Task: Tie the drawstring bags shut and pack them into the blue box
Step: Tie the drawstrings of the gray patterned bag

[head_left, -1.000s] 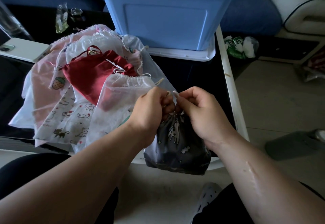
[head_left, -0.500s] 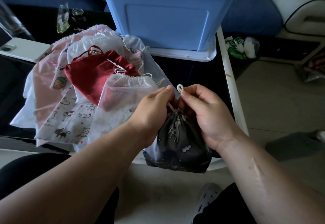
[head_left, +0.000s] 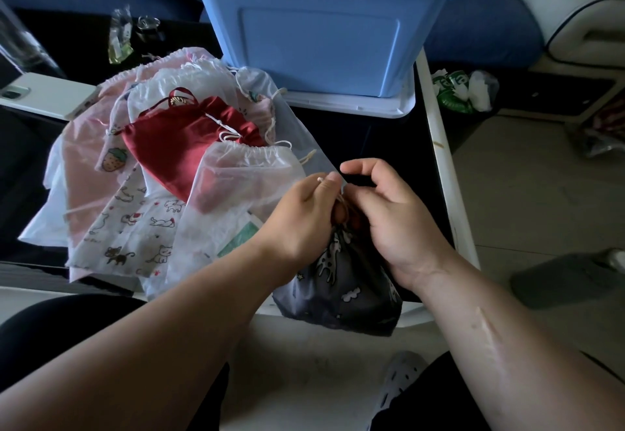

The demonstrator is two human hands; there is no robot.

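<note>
Dark bag (head_left: 341, 290), drawstring (head_left: 319, 179) in left hand (head_left: 301, 219), right hand (head_left: 397, 219)

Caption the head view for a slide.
Left hand and right hand hold the cord of a dark bag, other bags and blue box behind.

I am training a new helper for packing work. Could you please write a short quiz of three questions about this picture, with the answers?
1. True or false: the dark bag already lies inside the blue box.
2. Which bag are the left hand and the right hand working on?
A. the red bag
B. the dark bag
C. the pink bag
3. Fill in: the left hand pinches the end of a white ___.

Key
1. False. The dark bag is between the hands, outside the blue box.
2. B
3. cord
</note>
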